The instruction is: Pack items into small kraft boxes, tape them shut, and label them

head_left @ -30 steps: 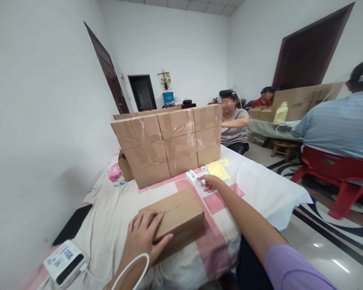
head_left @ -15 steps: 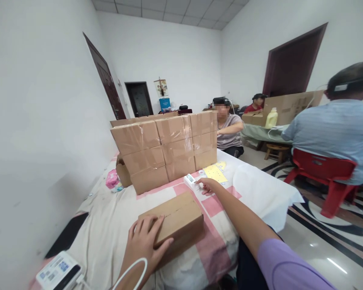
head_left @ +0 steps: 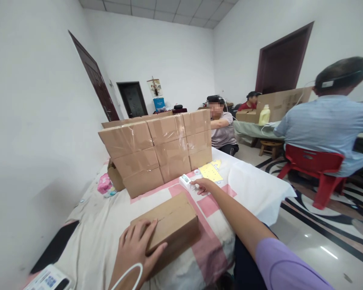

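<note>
A closed brown cardboard box lies on the cloth-covered table right in front of me. Across its left end rests my left hand, fingers spread over the top and thumb along the near side. Beyond the box is a small white device with a little display. My right hand reaches to its right end; the index finger is stretched out and appears to touch it, while the other fingers bend loosely with nothing in them. Behind the device stands a wall of taped cardboard boxes.
A yellow patterned piece lies on the white cloth. At left are a pink packet, a black flat object and a white cabled device. People sit beyond, one on a red chair.
The view has turned slightly, so everything sits a little further left. Both hands keep their places on the box and at the white device. The person behind the boxes has raised an arm.
</note>
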`<state>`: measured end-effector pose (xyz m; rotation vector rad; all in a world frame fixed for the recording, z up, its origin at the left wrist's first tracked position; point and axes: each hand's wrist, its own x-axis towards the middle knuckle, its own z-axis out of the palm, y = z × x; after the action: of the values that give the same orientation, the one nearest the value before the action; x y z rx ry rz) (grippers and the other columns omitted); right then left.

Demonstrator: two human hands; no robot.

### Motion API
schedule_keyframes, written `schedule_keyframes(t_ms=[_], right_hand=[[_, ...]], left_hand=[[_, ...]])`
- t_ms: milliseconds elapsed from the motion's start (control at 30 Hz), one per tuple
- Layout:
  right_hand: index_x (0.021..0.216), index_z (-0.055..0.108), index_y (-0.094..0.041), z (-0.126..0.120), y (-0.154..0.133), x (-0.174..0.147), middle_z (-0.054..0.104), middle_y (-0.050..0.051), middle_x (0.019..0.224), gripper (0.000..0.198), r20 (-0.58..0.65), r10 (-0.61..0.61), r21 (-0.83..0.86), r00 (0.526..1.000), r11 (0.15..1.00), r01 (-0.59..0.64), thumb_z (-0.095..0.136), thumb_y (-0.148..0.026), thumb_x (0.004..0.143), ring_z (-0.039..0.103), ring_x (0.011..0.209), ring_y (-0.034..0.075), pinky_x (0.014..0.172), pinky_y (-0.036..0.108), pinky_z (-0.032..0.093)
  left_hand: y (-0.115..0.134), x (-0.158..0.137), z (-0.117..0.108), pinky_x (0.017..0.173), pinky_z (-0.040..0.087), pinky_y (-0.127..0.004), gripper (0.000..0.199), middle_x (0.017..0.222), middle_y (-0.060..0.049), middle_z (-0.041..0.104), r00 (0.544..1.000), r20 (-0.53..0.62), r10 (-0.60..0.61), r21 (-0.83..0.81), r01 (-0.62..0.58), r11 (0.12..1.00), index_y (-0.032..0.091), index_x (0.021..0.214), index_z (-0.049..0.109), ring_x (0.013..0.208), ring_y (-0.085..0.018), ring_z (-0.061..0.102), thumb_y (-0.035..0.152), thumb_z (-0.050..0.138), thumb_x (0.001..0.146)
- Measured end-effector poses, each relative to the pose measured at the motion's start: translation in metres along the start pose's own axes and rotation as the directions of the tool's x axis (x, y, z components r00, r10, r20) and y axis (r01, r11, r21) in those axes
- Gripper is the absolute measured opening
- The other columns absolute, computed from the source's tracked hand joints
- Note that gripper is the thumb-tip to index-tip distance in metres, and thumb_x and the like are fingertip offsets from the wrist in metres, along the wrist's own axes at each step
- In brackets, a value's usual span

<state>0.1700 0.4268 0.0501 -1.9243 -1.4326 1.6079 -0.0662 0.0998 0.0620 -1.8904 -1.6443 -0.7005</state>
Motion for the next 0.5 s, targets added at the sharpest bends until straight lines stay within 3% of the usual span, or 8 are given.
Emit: schedule_keyframes(t_ms=[333,500], right_hand=[[0.108,0.054,-0.017,-0.002,0.003,-0.006,0.059,-0.002,0.075,0.058,0.019,-0.014,0.035,1.000,0.999,0.014,0.085,-0.051,0.072,0.067,0.050,0.016,0.045,0.025,0.053],[0.110,0.053,-0.018,-0.007,0.005,-0.006,0.060,-0.002,0.076,0.053,0.045,-0.031,0.075,0.999,0.997,0.028,0.078,-0.054,0.079,0.072,0.057,0.019,0.050,0.028,0.059]], left_hand=[[-0.002,0.005,-0.012,0.093,0.043,-0.043,0.050,0.116,-0.009,0.069,0.996,0.081,0.033,0.029,-0.035,0.999,0.026,0.126,0.067,0.108,-0.028,0.060,0.055,0.065,0.085],[-0.001,0.006,-0.015,0.094,0.042,-0.043,0.050,0.116,-0.009,0.069,0.995,0.088,0.050,0.017,-0.051,0.999,0.025,0.126,0.066,0.107,-0.028,0.060,0.055,0.064,0.086]])
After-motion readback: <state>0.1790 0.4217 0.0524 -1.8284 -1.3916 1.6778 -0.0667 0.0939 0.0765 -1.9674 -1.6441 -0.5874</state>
